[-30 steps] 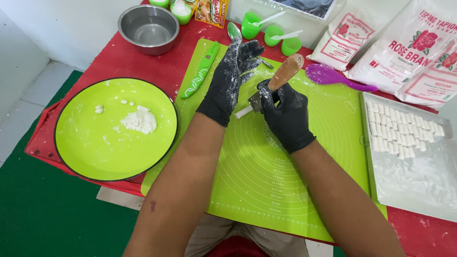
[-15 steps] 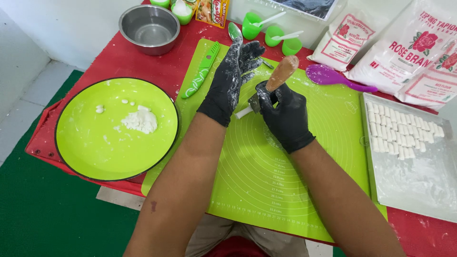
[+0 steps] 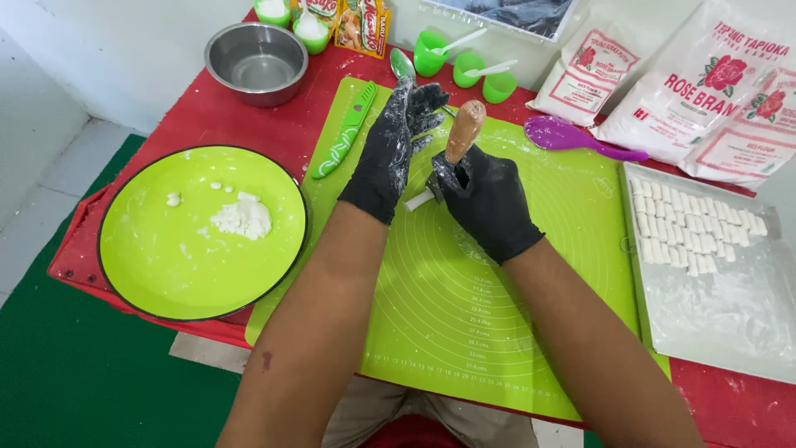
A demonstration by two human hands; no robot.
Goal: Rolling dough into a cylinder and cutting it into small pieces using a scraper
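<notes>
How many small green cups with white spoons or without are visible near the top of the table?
3, side by side at the mat's far edge: left cup with a white spoon, middle cup with a spoon, right cup empty. Two more green containers stand farther left, partly cut off.

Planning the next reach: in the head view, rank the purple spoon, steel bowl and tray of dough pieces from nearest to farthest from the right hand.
1. Purple spoon: just right of the right hand, on the mat's far edge.
2. Tray of dough pieces: farther right, at the table's edge.
3. Steel bowl: far left corner, beyond the left hand.
</notes>
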